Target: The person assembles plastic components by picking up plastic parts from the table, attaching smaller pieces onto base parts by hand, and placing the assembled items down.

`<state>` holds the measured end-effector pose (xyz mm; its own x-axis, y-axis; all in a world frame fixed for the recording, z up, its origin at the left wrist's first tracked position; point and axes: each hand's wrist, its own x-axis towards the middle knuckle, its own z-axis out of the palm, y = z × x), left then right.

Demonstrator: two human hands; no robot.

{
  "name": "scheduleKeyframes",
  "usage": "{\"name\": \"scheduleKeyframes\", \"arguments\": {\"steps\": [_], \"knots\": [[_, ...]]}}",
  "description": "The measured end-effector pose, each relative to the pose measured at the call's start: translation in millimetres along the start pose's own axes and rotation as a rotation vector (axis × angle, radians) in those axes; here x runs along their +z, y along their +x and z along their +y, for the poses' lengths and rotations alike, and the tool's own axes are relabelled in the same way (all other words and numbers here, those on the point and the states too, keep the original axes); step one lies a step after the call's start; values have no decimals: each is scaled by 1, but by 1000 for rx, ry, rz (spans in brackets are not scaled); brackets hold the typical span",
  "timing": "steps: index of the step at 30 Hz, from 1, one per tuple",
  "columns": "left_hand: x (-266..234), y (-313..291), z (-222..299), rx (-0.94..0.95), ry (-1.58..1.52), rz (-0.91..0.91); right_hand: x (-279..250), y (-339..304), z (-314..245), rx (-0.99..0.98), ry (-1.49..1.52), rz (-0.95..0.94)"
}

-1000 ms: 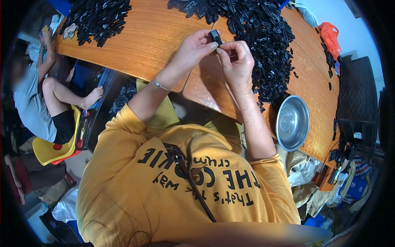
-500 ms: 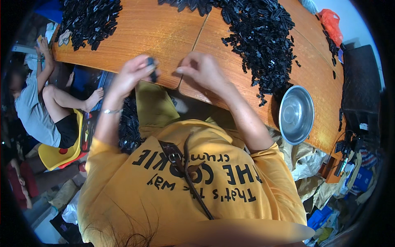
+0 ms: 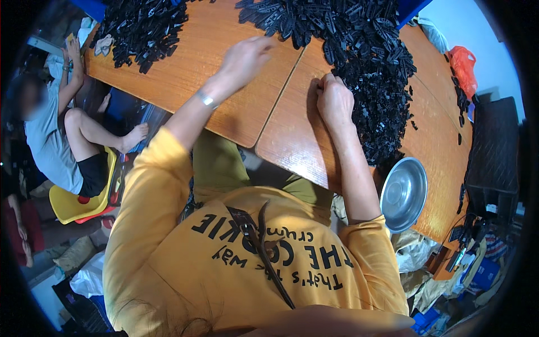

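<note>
Head view: left hand [image 3: 246,60] over table [image 3: 196,62], right hand [image 3: 336,102] beside black parts [image 3: 379,104].

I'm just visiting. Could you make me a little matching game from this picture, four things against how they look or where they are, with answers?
Things:
1. Metal bowl
2. Plastic bag
3. Chair
4. Right hand

Descriptions:
A. Yellow, with a seated person
B. Fingers curled, beside the pile of small black parts
C. Silvery and round
D. Red-orange and crumpled

Right pairs: 1-C, 2-D, 3-A, 4-B
</note>
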<state>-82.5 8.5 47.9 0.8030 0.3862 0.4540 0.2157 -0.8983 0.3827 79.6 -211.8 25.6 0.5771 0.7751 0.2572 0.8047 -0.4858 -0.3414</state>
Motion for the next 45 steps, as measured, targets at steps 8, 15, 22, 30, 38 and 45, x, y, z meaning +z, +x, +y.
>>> {"name": "scheduleKeyframes", "arguments": {"steps": [8,15,22,30,38,45], "knots": [[72,95,-11,-99,184,105,-17,-12,-11,52,45,-155],[79,58,-7,-325,-201,102,-33,-26,-26,-19,82,-327],[57,-6,17,-719,-1431,-87,-26,-26,-31,94,471,-158],[29,-40,43,-537,-1838,-154,-24,-25,-61,81,1024,257],[14,-42,62,-396,-1882,-143,-38,-28,-75,-226,707,513],[16,-43,70,-402,-1857,-128,-42,-34,-74,-252,689,457]]}}
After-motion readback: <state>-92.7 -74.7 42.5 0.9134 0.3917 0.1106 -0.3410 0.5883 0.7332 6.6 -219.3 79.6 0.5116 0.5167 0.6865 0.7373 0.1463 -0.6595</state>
